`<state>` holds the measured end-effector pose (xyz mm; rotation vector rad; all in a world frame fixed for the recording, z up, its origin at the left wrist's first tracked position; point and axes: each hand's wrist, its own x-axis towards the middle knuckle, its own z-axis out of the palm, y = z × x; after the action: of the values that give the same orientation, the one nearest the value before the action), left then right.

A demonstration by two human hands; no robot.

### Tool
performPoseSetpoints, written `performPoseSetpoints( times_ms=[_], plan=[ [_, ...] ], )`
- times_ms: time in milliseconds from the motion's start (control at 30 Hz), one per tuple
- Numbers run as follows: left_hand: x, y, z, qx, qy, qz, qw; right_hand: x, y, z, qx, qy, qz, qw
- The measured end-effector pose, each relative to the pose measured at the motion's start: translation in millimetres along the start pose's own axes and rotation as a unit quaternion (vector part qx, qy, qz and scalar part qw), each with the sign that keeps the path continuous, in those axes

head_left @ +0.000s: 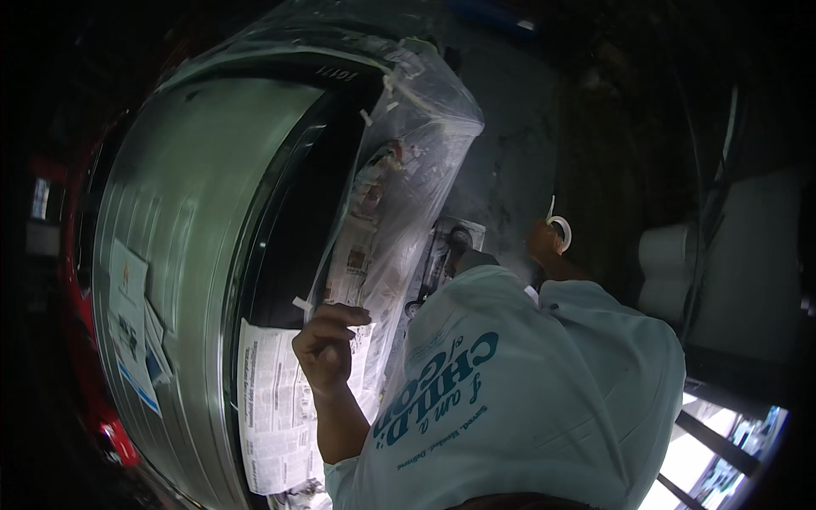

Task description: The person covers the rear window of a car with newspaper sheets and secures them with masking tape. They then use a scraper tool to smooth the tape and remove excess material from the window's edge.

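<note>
My left hand [327, 344] is raised at the side of a grey vehicle [204, 170], its fingers curled together over the upper edge of a newspaper sheet [276, 416]. What the fingers hold, if anything, cannot be made out. A short white tape strip [302, 303] sticks out just above that hand. My right hand [544, 240], in shadow, grips a roll of masking tape [561, 231]. A loose end of the tape points upward from the roll. Clear plastic sheeting [433, 110] drapes down the vehicle's side, with more newspaper [348, 263] behind it.
Printed papers [132, 314] lie on the ribbed grey roof. Small tape bits [365, 117] cling near the dark glass. Something red [110, 433] stands beyond the vehicle. White rounded objects [665, 268] stand at the right, above a bright opening [701, 455]. Dark floor [510, 144] runs beside the sheeting.
</note>
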<state>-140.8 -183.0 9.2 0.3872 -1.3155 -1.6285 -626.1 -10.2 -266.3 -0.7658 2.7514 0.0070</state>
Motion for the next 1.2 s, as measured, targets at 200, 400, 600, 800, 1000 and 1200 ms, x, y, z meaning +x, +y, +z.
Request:
performPoseSetpoints(
  times_ms=[200, 400, 600, 800, 1000, 1200],
  plan=[
    [137.2, 10.2, 177.9, -0.374, -0.36, -0.203, 0.83, -49.8, 62.2, 22.6, 0.131, -0.049, 0.162, 0.977],
    [155.8, -35.4, 340.1, -0.704, -0.478, -0.264, 0.454, -81.2, 85.6, 43.9, 0.236, -0.056, 0.261, 0.934],
    [186.5, -67.2, 405.2, -0.751, -0.413, -0.336, 0.391, -113.0, 149.1, 75.2, 0.274, -0.021, 0.457, 0.846],
    [184.0, -84.4, 440.7, -0.78, -0.314, -0.361, 0.404, -142.0, 154.2, 99.0, 0.299, -0.028, 0.518, 0.801],
    [191.1, -85.6, 468.9, -0.806, -0.269, -0.434, 0.3, -150.1, 130.2, 105.7, 0.324, 0.03, 0.528, 0.784],
    [167.5, -109.0, 488.6, -0.692, -0.294, -0.625, 0.21, -212.8, 84.4, 129.3, 0.366, 0.077, 0.613, 0.696]
  ],
)
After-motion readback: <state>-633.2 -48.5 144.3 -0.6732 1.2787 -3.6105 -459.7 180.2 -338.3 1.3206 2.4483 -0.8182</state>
